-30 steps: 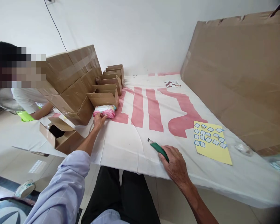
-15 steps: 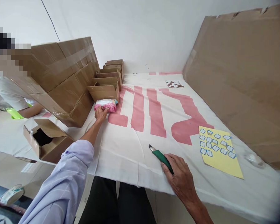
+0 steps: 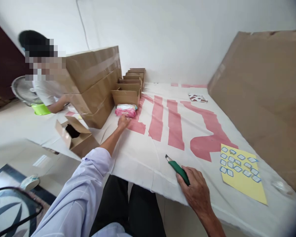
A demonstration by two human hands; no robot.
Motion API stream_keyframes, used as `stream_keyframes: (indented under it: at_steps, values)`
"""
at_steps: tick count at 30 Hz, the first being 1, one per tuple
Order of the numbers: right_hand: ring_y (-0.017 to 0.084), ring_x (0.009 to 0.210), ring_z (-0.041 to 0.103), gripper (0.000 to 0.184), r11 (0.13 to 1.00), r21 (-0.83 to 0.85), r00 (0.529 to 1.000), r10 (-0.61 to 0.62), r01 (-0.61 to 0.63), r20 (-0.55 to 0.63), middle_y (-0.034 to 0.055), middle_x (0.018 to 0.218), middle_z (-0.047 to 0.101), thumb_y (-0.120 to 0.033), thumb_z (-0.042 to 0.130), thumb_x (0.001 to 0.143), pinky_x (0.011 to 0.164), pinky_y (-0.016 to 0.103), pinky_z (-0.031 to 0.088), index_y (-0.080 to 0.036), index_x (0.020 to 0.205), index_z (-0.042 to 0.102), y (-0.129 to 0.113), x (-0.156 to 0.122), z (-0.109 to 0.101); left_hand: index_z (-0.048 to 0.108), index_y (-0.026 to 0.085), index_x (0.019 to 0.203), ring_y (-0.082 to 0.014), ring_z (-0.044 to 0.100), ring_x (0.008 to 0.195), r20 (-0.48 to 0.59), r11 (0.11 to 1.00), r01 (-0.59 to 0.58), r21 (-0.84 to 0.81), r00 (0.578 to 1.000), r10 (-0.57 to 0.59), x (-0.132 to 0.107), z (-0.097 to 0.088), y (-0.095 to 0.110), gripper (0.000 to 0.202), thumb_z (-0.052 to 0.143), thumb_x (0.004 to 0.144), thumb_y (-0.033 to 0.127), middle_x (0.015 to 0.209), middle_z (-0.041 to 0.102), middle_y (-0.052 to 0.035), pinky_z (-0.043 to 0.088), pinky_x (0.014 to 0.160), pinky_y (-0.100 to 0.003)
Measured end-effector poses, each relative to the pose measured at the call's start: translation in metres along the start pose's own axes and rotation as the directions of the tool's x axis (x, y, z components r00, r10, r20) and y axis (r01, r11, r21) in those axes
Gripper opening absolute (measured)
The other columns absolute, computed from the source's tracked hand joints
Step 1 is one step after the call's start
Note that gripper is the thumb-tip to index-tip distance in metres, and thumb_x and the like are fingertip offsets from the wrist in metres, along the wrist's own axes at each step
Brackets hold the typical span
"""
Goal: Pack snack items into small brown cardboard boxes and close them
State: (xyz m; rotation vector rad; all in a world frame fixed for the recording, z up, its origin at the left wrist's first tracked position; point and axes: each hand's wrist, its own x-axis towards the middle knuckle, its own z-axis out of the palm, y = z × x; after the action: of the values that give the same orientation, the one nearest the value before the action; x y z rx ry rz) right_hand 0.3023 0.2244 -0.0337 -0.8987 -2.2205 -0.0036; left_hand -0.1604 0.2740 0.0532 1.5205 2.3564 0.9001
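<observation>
My left hand (image 3: 123, 122) reaches far over the white cloth with pink strokes (image 3: 143, 154). Its fingertips sit at the near edge of a pink and white packet (image 3: 125, 111), and the hand is too small to tell whether it grips. The packet lies right in front of a row of small open cardboard boxes (image 3: 127, 93). My right hand (image 3: 196, 192) rests near the table's front edge. Its fingers are closed round a green utility knife (image 3: 179, 168), whose blade tip points away to the left.
Large taped cartons (image 3: 93, 79) stand at the left, with an open small box (image 3: 76, 136) at the table edge. A yellow sheet of blue-framed labels (image 3: 244, 174) lies at the right, below a leaning cardboard sheet (image 3: 261, 98). Another person (image 3: 48, 92) sits behind the cartons.
My left hand has slipped back a little from on the packet to its near edge. My right hand still holds the knife in the same spot. The view has swung left.
</observation>
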Motion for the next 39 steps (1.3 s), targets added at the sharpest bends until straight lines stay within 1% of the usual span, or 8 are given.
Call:
stream_keyframes:
  at_steps: [5, 9, 14, 16, 18, 23, 29, 39]
  values:
    - [0.034, 0.097, 0.064, 0.03, 0.998, -0.021, 0.998, -0.063, 0.063, -0.006, 0.0133, 0.105, 0.074, -0.042, 0.054, 0.108, 0.09, 0.047, 0.051, -0.022, 0.12, 0.07, 0.006, 0.005, 0.005, 0.073, 0.021, 0.119, -0.0276, 0.073, 0.115, -0.002, 0.994, -0.047, -0.094, 0.999, 0.047, -0.102, -0.019, 0.032, 0.029, 0.074, 0.091, 0.028, 0.124, 0.077, -0.013, 0.058, 0.102, -0.042]
    - [0.034, 0.092, 0.064, 0.031, 0.997, -0.027, 0.997, -0.071, 0.071, -0.006, 0.0129, 0.1, 0.074, -0.044, 0.054, 0.105, 0.086, 0.046, 0.051, -0.021, 0.117, 0.072, 0.01, 0.006, 0.009, 0.07, 0.025, 0.12, -0.0286, 0.065, 0.128, -0.186, 0.971, -0.229, -0.067, 0.959, 0.214, -0.185, -0.087, 0.024, 0.026, 0.07, 0.096, 0.034, 0.132, 0.072, -0.0115, 0.054, 0.113, -0.047]
    - [0.034, 0.09, 0.063, 0.032, 0.998, -0.047, 0.999, -0.036, 0.035, -0.018, 0.013, 0.097, 0.073, -0.045, 0.054, 0.102, 0.084, 0.047, 0.051, -0.021, 0.111, 0.072, 0.018, 0.009, 0.011, 0.065, 0.024, 0.119, -0.033, 0.053, 0.143, -0.655, 0.998, 0.066, -0.022, 0.753, -0.065, -0.213, -0.211, -0.063, 0.026, 0.067, 0.095, 0.034, 0.141, 0.065, -0.0116, 0.044, 0.123, -0.051]
    - [0.034, 0.089, 0.062, 0.032, 0.998, -0.065, 0.999, 0.015, -0.018, -0.039, 0.0135, 0.096, 0.072, -0.046, 0.054, 0.1, 0.083, 0.048, 0.051, -0.021, 0.108, 0.073, 0.021, 0.012, 0.012, 0.062, 0.02, 0.126, -0.0346, 0.047, 0.148, -0.677, 0.946, 0.224, -0.233, 0.661, -0.323, -0.205, -0.247, -0.104, 0.036, 0.066, 0.093, 0.034, 0.149, 0.06, -0.0132, 0.042, 0.124, -0.05]
    - [0.033, 0.087, 0.06, 0.034, 0.993, -0.096, 0.997, 0.061, -0.066, -0.05, 0.014, 0.093, 0.071, -0.047, 0.053, 0.099, 0.081, 0.048, 0.05, -0.02, 0.104, 0.073, 0.023, 0.014, 0.013, 0.062, 0.015, 0.121, -0.0371, 0.055, 0.139, -0.601, 0.905, 0.269, -0.328, 0.68, -0.42, -0.196, -0.265, -0.135, 0.036, 0.064, 0.092, 0.035, 0.139, 0.065, -0.0159, 0.046, 0.118, -0.052]
    - [0.033, 0.085, 0.059, 0.038, 0.978, -0.199, 0.998, 0.059, -0.063, -0.027, 0.0152, 0.092, 0.071, -0.048, 0.052, 0.099, 0.078, 0.047, 0.05, -0.017, 0.103, 0.075, 0.026, 0.013, 0.009, 0.067, 0.017, 0.104, -0.0293, 0.069, 0.103, -0.407, 0.86, 0.233, -0.455, 0.804, -0.433, -0.184, -0.262, -0.167, 0.037, 0.063, 0.085, 0.048, 0.106, 0.075, -0.0098, 0.058, 0.088, -0.042]
    - [0.039, 0.107, 0.063, 0.041, 0.984, -0.158, 0.988, 0.058, -0.081, -0.144, 0.0218, 0.116, 0.074, -0.047, 0.055, 0.102, 0.09, 0.055, 0.054, -0.014, 0.12, 0.074, -0.015, 0.041, 0.003, 0.07, 0.019, 0.105, -0.0273, 0.066, 0.105, -0.396, 0.873, 0.156, -0.463, 0.844, -0.361, -0.197, -0.239, -0.166, 0.049, 0.074, 0.069, 0.053, 0.104, 0.074, -0.0059, 0.055, 0.094, -0.038]
    - [0.03, 0.127, 0.069, 0.052, 0.65, 0.715, 0.952, 0.043, -0.257, 0.303, 0.0154, 0.144, 0.07, -0.058, 0.054, 0.106, 0.1, 0.042, 0.061, -0.022, 0.141, 0.069, -0.176, 0.099, 0.017, 0.073, 0.023, 0.123, -0.0272, 0.065, 0.099, -0.184, 0.897, 0.072, -0.436, 0.969, -0.168, -0.269, -0.15, -0.048, 0.062, 0.074, 0.082, 0.07, 0.119, 0.072, -0.0067, 0.058, 0.089, -0.04]
